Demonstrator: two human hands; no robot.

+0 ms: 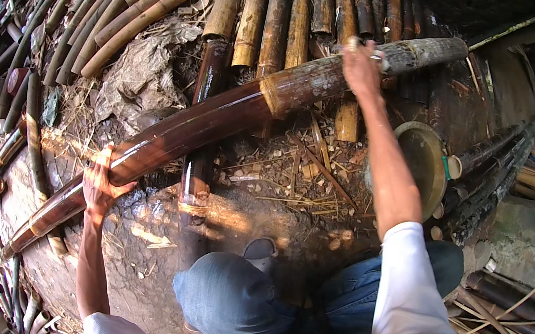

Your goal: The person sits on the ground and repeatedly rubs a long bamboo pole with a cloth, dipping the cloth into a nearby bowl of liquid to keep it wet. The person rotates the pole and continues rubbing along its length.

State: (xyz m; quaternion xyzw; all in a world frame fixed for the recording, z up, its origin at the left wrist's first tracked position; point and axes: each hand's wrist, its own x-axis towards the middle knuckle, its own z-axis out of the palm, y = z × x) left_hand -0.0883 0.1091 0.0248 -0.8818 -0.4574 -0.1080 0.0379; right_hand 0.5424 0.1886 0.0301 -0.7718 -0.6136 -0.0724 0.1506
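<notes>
A long, thick bamboo pole (198,122) lies slantwise across in front of me, from the lower left up to the far right. Its left stretch is dark brown and shiny wet; the right end is coated in dull grey-white. My left hand (102,184) grips the pole's lower part, fingers over the top and thumb apart. On the greyish upper part, my right hand (362,74) is closed and slightly blurred. Something small and pale shows at its fingertips, but I cannot make out what it is. Under the long pole runs another dark bamboo piece (195,187).
Several bamboo poles (277,23) lie side by side at the back, with curved-looking lengths (155,19) at the back left. A round basin (442,193) stands at the right, near dark stacked poles (485,189). A crumpled sheet (146,73) and bamboo scraps litter the ground.
</notes>
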